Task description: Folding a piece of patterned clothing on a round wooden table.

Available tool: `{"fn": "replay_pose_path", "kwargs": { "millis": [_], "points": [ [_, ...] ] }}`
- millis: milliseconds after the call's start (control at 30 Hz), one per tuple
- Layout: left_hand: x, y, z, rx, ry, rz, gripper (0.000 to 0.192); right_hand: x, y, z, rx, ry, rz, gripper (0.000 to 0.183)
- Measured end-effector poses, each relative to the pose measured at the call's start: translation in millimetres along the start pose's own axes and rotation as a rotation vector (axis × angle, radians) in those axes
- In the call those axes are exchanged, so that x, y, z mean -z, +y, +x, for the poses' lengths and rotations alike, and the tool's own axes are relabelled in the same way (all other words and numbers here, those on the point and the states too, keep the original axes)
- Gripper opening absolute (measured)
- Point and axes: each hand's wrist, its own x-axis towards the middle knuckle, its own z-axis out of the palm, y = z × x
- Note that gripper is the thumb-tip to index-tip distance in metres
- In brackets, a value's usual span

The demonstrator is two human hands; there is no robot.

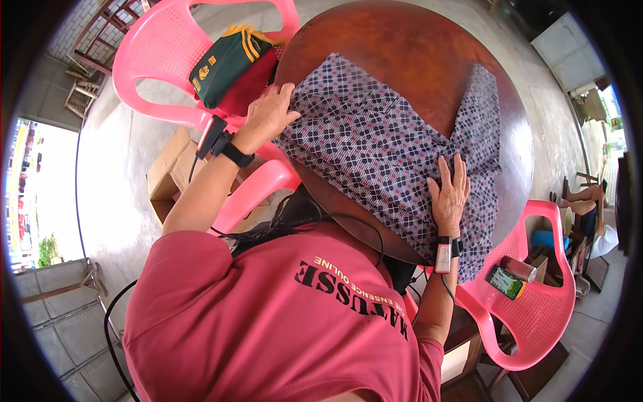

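A patterned garment (366, 135) in dark blue, white and red, with what look like two legs or sleeves, lies partly wrinkled on a round brown wooden table (402, 45). My left hand (274, 111) is at the garment's left edge, thumb and fingertips touching the cloth; whether they pinch it is unclear. My right hand (449, 193) rests on the garment's right part with its fingers spread. Part of the cloth hangs over the table's near right edge beside my right forearm.
A pink plastic chair (161, 45) at upper left holds folded green and red clothes (226, 65). Another pink chair (542, 321) at right holds a phone (505, 282) and a metallic bottle (518, 269). A cardboard box (168, 173) stands left. Black cables run by my body. A person sits far right.
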Motion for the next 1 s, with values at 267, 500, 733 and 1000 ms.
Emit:
{"fn": "replay_pose_path", "kwargs": {
  "millis": [267,500,733,1000],
  "points": [
    [-18.6,36.1,15.9,-0.53,0.302,0.034,0.021,2.7,-2.7,-1.9,0.018,-0.044,-0.042,0.054],
    [-33.7,6.4,51.9,-0.435,0.368,0.032,0.005,1.3,-2.6,-0.5,0.022,-0.107,-0.058,0.054],
    [-18.8,46.6,39.5,-0.549,0.528,0.004,0.005,23.8,-60.2,10.7,0.076,-0.141,-0.062,0.059],
    [-49.9,61.9,-16.3,-0.626,0.188,0.055,0.061,-11.7,-56.3,27.7,0.081,-0.114,0.0,0.055]
  ]
}}
